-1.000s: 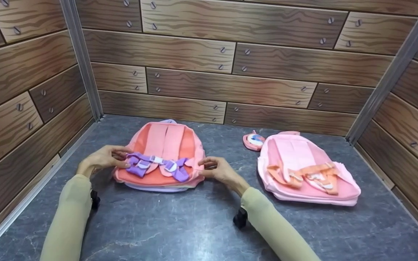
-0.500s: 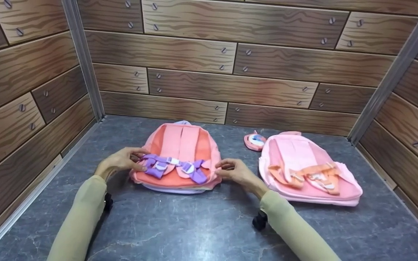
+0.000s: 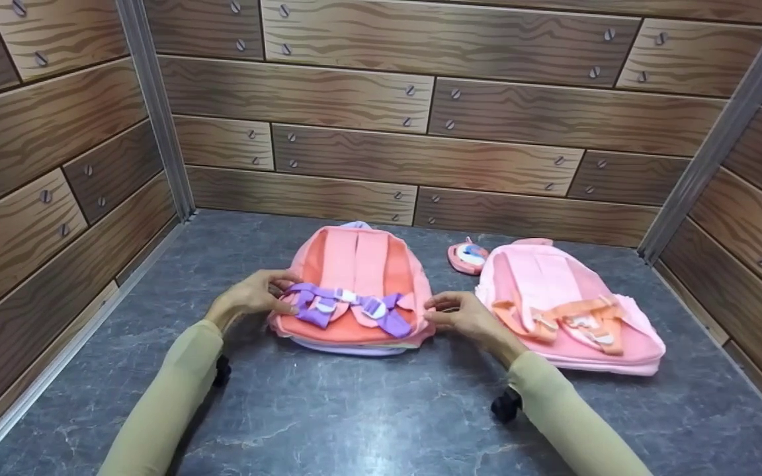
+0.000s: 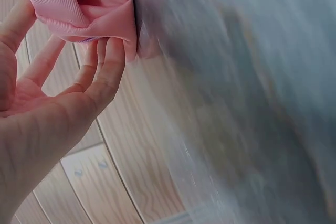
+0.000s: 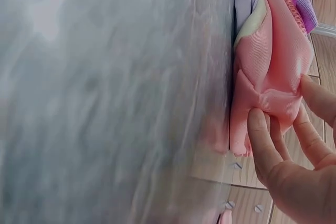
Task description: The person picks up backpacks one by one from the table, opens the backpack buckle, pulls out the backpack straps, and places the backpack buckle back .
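A coral-pink backpack (image 3: 371, 261) lies with its shoulder straps facing up. Purple webbing (image 3: 311, 316) with white buckles crosses its lower part, and a lilac edge shows beneath. My left hand (image 3: 252, 296) grips its left side, thumb over the top near the webbing; in the left wrist view the fingertips meet the folded pink fabric (image 4: 107, 17). On the opposite side my right hand (image 3: 470, 320) holds the fabric between thumb and fingers. From the right wrist, those fingers (image 5: 260, 135) press into the bag's pink side (image 5: 291, 45).
To the right lies a light pink backpack (image 3: 507, 258) with orange straps (image 3: 586, 307), close behind my right hand. A small round pink pouch (image 3: 467, 256) sits at its upper left. Wood-patterned walls (image 3: 354, 152) enclose the dark grey marbled table (image 3: 328, 403).
Both hands have moved right together, and the coral-pink backpack has slid with them toward the light pink one. The light pink backpack and the pouch have stayed in place.
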The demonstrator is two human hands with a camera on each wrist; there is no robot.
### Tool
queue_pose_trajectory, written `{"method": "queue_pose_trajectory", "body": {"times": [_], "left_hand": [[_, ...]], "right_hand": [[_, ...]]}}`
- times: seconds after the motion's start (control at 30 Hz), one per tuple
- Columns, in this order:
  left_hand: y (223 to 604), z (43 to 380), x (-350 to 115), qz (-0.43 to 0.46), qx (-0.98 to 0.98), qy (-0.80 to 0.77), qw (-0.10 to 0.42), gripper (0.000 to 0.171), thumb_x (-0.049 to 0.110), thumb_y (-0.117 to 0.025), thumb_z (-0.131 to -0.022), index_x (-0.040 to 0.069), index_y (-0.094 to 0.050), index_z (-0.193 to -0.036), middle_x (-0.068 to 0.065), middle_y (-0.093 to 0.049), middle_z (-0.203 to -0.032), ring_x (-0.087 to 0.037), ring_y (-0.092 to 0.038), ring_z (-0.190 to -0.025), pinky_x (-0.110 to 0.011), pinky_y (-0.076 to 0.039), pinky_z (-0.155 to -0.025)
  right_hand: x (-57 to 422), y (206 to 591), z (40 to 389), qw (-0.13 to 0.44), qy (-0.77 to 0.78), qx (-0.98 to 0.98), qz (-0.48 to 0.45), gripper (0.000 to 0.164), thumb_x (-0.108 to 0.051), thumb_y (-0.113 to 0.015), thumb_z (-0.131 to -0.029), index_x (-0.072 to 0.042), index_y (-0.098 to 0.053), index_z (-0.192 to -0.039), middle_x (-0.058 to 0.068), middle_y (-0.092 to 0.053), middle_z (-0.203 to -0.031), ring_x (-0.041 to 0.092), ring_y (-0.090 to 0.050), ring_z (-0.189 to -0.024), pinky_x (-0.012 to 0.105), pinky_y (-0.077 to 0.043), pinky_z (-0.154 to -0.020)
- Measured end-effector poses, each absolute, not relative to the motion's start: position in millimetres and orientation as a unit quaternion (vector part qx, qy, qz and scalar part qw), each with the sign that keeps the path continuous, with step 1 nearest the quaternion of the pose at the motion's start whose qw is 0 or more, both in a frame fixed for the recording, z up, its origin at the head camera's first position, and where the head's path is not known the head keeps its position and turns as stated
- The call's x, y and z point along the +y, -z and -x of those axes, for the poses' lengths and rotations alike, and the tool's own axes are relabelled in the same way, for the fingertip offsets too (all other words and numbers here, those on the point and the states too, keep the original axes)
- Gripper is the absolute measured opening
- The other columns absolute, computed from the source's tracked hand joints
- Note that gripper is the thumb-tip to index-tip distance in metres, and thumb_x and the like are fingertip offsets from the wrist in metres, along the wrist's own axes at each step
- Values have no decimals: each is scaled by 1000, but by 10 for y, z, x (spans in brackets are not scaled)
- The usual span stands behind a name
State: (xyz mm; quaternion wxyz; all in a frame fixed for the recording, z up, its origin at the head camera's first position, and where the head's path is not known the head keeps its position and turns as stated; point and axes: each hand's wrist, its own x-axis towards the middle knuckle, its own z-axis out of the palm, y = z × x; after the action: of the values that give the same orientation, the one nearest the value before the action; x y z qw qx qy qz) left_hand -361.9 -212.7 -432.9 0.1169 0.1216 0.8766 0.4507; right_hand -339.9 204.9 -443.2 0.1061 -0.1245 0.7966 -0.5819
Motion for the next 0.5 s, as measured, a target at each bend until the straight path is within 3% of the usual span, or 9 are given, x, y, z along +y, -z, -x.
{"method": "queue_pose_trajectory", "body": {"times": [0.13, 0.5], "left_hand": [[4327, 3626, -2033, -110, 878, -449, 122, 61, 11, -87, -87, 8, -64, -143, -22, -59, -139, -37, -56, -124, -49, -49, -103], [4336, 3626, -1878, -128, 868, -464, 125, 62, 7, -86, -87, 4, -63, -144, -21, -62, -133, -34, -58, -119, -44, -50, -100]], "right_hand": [[2138, 4399, 3367, 101, 571, 806, 118, 29, -3, -75, -96, 10, -69, -121, 13, -69, -109, 13, -64, -90, 28, -59, -82], [2318, 4377, 3314, 110, 564, 815, 82, 31, -6, -76, -96, 6, -70, -124, 10, -70, -114, 12, -67, -90, 30, -57, -85]]}}
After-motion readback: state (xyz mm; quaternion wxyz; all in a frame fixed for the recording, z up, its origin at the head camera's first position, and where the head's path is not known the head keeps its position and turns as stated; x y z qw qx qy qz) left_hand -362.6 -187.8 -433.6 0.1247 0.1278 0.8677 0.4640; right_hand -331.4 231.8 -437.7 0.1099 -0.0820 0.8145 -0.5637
